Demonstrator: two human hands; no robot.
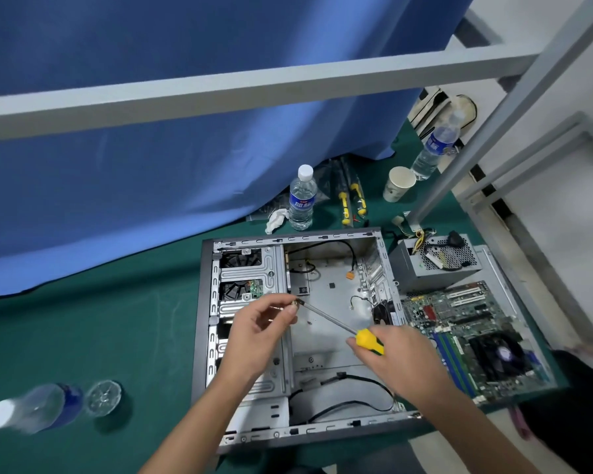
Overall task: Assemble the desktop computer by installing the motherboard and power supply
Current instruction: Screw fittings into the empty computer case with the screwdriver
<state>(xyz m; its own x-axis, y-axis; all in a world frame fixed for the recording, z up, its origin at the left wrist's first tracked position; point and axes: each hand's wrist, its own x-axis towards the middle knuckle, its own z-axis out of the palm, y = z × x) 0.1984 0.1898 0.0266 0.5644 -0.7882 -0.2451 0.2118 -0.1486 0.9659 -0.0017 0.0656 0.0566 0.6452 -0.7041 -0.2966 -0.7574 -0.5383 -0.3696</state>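
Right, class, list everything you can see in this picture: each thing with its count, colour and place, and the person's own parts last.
Computer case: one, grey, open on the green table, middle.
Motherboard: one, green, on a grey panel right of the case.
Power supply: one, grey, behind the motherboard.
Screwdriver: one, yellow handle, held over the case.
Water bottles: three, clear; one upright behind the case, one far right, one near left, blurred.
Paper cup: one, white, beside the far bottle.
Spare screwdrivers: two, yellow and black, behind the case.
Crumpled tissue: one, white, by the upright bottle.
Curtain: one, blue, behind.
Hands: left hand pinches the screwdriver's tip; right hand grips its handle.
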